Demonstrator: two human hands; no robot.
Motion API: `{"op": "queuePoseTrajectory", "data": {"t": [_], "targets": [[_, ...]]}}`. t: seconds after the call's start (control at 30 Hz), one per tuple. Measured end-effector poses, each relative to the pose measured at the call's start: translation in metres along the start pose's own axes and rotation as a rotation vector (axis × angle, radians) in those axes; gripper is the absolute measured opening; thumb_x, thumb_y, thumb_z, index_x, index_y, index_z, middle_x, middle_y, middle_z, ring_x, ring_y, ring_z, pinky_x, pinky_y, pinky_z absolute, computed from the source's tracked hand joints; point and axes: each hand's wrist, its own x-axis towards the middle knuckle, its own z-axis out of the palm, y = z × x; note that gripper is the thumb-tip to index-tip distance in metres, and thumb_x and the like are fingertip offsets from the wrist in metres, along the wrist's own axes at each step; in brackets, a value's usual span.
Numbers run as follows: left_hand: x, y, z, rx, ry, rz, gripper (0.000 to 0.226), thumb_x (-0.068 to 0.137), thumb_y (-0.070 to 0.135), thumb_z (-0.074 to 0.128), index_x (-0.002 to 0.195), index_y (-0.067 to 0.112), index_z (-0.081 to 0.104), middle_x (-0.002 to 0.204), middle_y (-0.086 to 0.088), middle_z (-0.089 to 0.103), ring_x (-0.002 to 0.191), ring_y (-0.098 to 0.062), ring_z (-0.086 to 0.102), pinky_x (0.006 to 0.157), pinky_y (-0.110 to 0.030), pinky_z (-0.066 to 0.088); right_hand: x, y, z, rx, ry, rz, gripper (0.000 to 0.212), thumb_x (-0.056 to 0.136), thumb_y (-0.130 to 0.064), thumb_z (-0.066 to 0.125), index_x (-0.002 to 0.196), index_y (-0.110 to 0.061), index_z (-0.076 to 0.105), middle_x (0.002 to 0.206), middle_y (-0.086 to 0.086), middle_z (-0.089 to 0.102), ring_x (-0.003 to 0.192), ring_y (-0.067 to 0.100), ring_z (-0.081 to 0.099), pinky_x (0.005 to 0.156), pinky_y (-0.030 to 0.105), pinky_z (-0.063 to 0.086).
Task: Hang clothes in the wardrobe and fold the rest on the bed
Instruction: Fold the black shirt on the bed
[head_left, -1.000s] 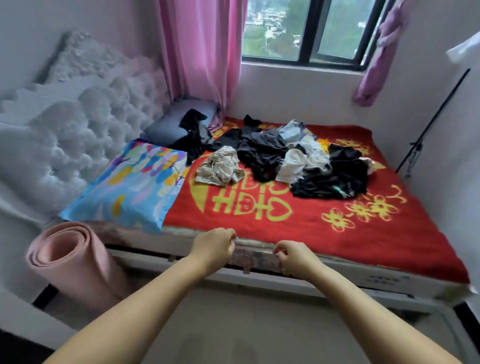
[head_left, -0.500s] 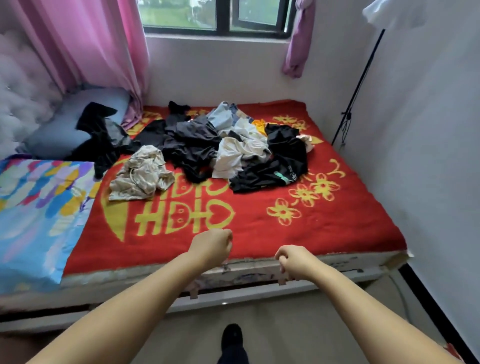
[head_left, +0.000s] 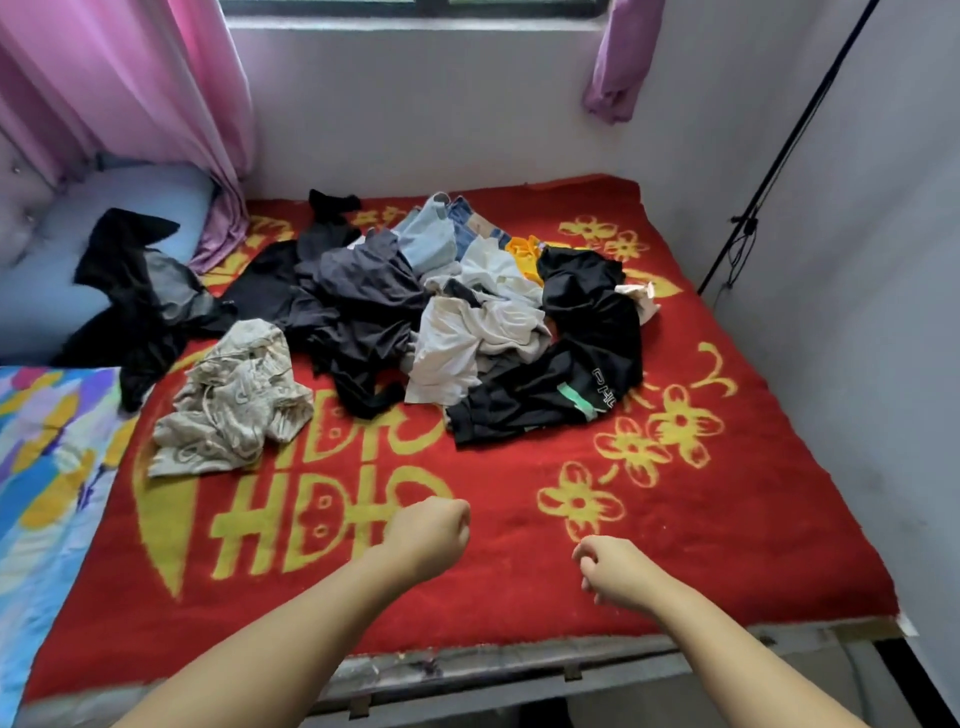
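Both arms now reached further over bed (head_left: 727, 545). Left hand (head_left: 428, 540) and right hand (head_left: 615, 574) clenched, nothing held. Clothes pile (head_left: 441, 317) untouched; sorting not begun.

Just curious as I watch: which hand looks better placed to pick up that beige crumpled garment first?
Probably the left hand: it hovers nearer the beige crumpled garment, which lies on the left of the red blanket. The right hand sits farther off. Both hold nothing.
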Motion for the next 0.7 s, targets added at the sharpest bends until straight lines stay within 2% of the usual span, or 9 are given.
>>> {"op": "queuePoseTrajectory", "data": {"t": [0.1, 0.2, 0.33, 0.47, 0.53, 0.6, 0.7], "targets": [[0.035, -0.013, 0.005, -0.028, -0.025, -0.067, 0.029, 0.097, 0.023, 0.037, 0.110, 0.018, 0.062, 0.106, 0.000, 0.066, 0.090, -0.021, 0.062, 0.070, -0.034, 0.052, 0.052, 0.000, -0.015, -0.027, -0.055, -0.027, 0.034, 0.095, -0.011, 0.032, 0.118, -0.012, 0.057, 0.098, 0.006, 0.070, 0.069, 0.013, 0.061, 0.070, 0.027, 0.051], [0.075, -0.027, 0.021, -0.047, -0.053, -0.162, 0.029, 0.098, 0.027, 0.037, 0.110, 0.020, 0.062, 0.103, 0.002, 0.066, 0.083, -0.020, 0.061, 0.064, -0.030, 0.047, 0.108, 0.009, -0.025, -0.050, -0.090, -0.026, 0.034, 0.095, -0.014, 0.034, 0.119, -0.014, 0.058, 0.110, 0.007, 0.068, 0.080, 0.014, 0.057, 0.084, 0.031, 0.050], [0.143, -0.021, 0.052, -0.023, -0.141, -0.206, 0.029, 0.097, 0.025, 0.037, 0.114, 0.020, 0.059, 0.114, 0.000, 0.063, 0.103, -0.022, 0.060, 0.079, -0.034, 0.050, 0.183, 0.035, -0.037, -0.121, -0.087, -0.001, 0.034, 0.094, -0.016, 0.036, 0.119, -0.015, 0.060, 0.117, 0.008, 0.065, 0.102, 0.024, 0.061, 0.085, 0.031, 0.047], [0.222, -0.004, 0.088, -0.036, -0.163, -0.161, 0.030, 0.095, 0.022, 0.039, 0.119, 0.017, 0.056, 0.117, -0.003, 0.056, 0.110, -0.025, 0.054, 0.085, -0.036, 0.047, 0.262, 0.056, -0.050, -0.199, 0.033, 0.003, 0.035, 0.096, -0.016, 0.037, 0.128, -0.013, 0.052, 0.130, 0.010, 0.050, 0.118, 0.029, 0.050, 0.091, 0.036, 0.045], [0.261, -0.004, 0.106, 0.005, -0.135, -0.124, 0.037, 0.094, 0.021, 0.042, 0.129, 0.017, 0.048, 0.122, -0.006, 0.049, 0.115, -0.026, 0.047, 0.087, -0.038, 0.043, 0.301, 0.060, -0.055, -0.258, 0.141, -0.019, 0.043, 0.094, -0.017, 0.042, 0.138, -0.017, 0.043, 0.141, 0.008, 0.040, 0.128, 0.028, 0.039, 0.098, 0.039, 0.040], [0.302, -0.011, 0.125, 0.105, -0.050, -0.074, 0.053, 0.092, 0.019, 0.042, 0.144, 0.019, 0.031, 0.135, -0.007, 0.040, 0.123, -0.027, 0.039, 0.092, -0.036, 0.037, 0.341, 0.064, -0.063, -0.304, 0.288, -0.057, 0.058, 0.091, -0.017, 0.049, 0.146, -0.019, 0.031, 0.152, 0.008, 0.027, 0.139, 0.027, 0.027, 0.106, 0.040, 0.032], [0.355, -0.032, 0.143, 0.239, 0.026, -0.042, 0.073, 0.091, 0.015, 0.044, 0.153, 0.020, 0.005, 0.158, -0.012, 0.009, 0.145, -0.025, 0.011, 0.112, -0.039, 0.021, 0.397, 0.072, -0.077, -0.442, 0.399, -0.068, 0.078, 0.088, -0.020, 0.058, 0.152, -0.021, 0.015, 0.159, 0.010, 0.010, 0.147, 0.024, 0.008, 0.115, 0.044, 0.019]]}}
